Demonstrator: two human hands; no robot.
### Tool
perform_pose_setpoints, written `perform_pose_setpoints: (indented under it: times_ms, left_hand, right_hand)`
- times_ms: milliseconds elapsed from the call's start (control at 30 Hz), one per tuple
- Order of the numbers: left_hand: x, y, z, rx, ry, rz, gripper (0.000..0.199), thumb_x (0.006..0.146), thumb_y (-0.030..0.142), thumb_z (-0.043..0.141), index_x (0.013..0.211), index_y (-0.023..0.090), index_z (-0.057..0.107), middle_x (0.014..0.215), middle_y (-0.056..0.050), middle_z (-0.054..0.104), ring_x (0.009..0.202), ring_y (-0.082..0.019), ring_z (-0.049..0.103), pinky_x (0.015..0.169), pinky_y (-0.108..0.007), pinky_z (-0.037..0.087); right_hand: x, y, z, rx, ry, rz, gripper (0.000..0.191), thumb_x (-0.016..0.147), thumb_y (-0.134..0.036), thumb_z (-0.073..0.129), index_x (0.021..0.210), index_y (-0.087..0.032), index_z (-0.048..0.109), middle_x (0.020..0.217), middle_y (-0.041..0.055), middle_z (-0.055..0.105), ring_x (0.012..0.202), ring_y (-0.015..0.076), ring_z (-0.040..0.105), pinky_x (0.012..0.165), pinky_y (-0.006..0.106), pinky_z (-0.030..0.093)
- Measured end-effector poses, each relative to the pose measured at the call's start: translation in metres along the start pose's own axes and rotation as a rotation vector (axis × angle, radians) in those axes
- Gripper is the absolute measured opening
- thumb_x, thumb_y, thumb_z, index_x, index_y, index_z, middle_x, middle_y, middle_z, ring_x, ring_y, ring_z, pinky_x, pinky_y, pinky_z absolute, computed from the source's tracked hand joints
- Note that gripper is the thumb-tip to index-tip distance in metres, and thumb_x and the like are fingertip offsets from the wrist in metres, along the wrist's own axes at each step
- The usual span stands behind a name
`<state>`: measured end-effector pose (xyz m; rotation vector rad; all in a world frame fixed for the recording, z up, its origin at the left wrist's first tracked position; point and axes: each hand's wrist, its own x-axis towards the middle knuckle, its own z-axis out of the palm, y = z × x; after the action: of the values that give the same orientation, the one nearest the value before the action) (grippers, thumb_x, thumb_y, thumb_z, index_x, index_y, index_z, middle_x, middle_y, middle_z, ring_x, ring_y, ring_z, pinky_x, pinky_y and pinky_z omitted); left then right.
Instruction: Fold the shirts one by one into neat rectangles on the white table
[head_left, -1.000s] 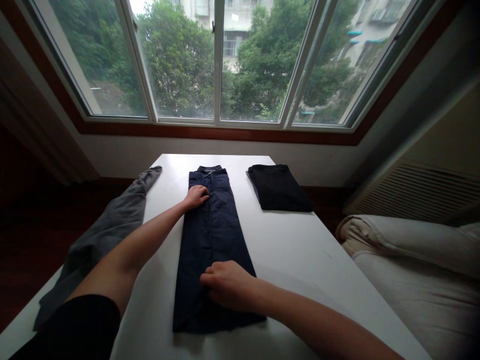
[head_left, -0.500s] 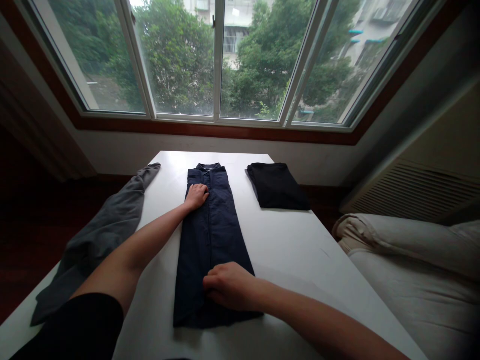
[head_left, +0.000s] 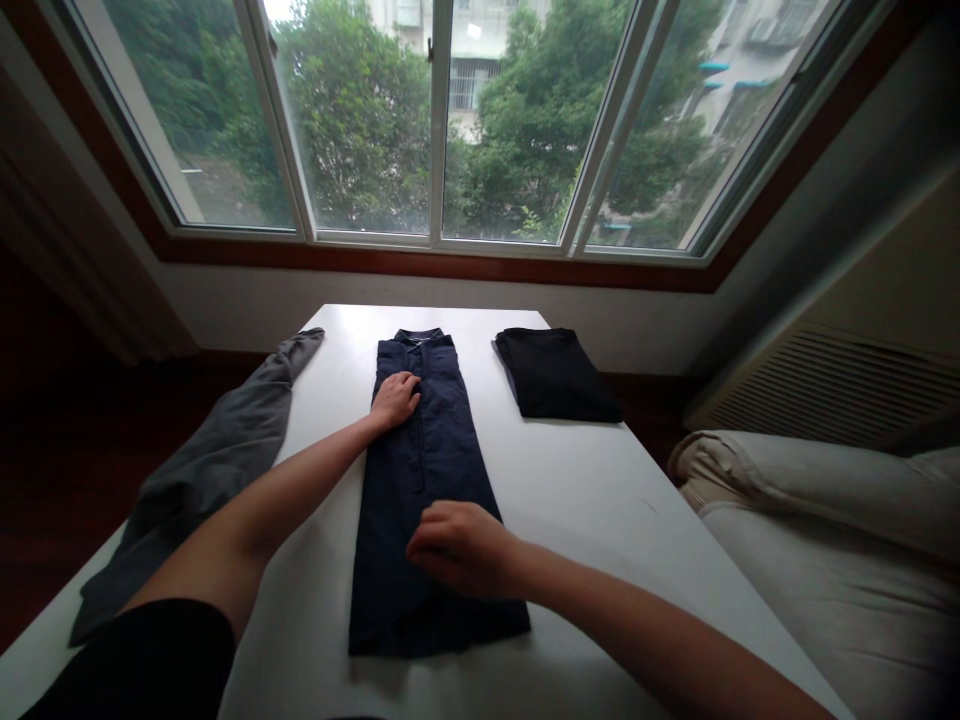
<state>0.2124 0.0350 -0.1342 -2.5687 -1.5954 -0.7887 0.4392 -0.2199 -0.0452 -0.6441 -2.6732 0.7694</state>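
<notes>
A navy shirt (head_left: 442,450), folded into a long narrow strip with its collar at the far end, lies on the white table (head_left: 585,500). My left hand (head_left: 397,399) rests on the upper part of the shirt beside the button line, fingers slightly bent and a little apart. Over the lower part is my right hand (head_left: 459,548), its fingers curled inward; whether it touches the cloth is hard to tell, and its fingertips are partly hidden.
A folded black garment (head_left: 559,375) lies at the table's far right. Along the left edge hangs a crumpled grey garment (head_left: 202,450). A pale padded cover (head_left: 825,530) is right of the table, and a window (head_left: 435,130) is beyond it.
My right hand has moved slightly away from me over the shirt's lower part. My left hand has stayed at nearly the same spot, and the shirt keeps its shape.
</notes>
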Motion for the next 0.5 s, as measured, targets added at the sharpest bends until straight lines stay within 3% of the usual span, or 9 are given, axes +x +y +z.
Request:
perform_pose_setpoints:
  times_ms: [100,200,333,500]
  left_hand:
    - [-0.011,0.005,-0.001,0.003,-0.036,-0.004,0.044,0.099,0.035,0.055,0.140,0.020,0.062,0.148,-0.014,0.057,0.138,-0.031,0.051,0.122,-0.046,0.034]
    - [-0.025,0.013,0.000,0.023,-0.120,-0.057,0.056,0.101,0.043,0.054,0.153,0.025,0.051,0.161,-0.013,0.046,0.151,-0.034,0.039,0.125,-0.054,0.027]
    - [-0.042,0.022,0.001,0.048,-0.219,-0.089,0.063,0.103,0.053,0.047,0.162,0.031,0.040,0.171,-0.011,0.033,0.158,-0.037,0.025,0.126,-0.061,0.018]
    - [-0.047,0.025,-0.003,0.084,-0.278,-0.074,0.065,0.105,0.057,0.039,0.165,0.033,0.033,0.173,-0.008,0.027,0.161,-0.035,0.020,0.127,-0.060,0.015]
  right_hand:
    - [0.010,0.012,0.003,-0.175,0.059,0.030,0.034,0.103,-0.036,0.061,0.132,-0.021,0.071,0.135,0.0139,0.067,0.128,0.0260,0.060,0.110,0.042,0.047]
    - [0.013,0.020,0.012,-0.254,-0.055,0.033,0.062,0.103,-0.051,0.058,0.157,-0.022,0.049,0.165,0.0179,0.039,0.154,0.0322,0.033,0.125,0.054,0.028]
    - [0.010,0.019,0.021,-0.280,-0.155,-0.025,0.066,0.106,-0.055,0.050,0.163,-0.022,0.040,0.170,0.0185,0.027,0.159,0.0323,0.021,0.128,0.059,0.015]
    - [0.022,0.016,0.026,-0.287,-0.191,-0.232,0.067,0.104,-0.058,0.054,0.161,-0.024,0.042,0.170,0.0171,0.030,0.158,0.0306,0.026,0.128,0.056,0.020]
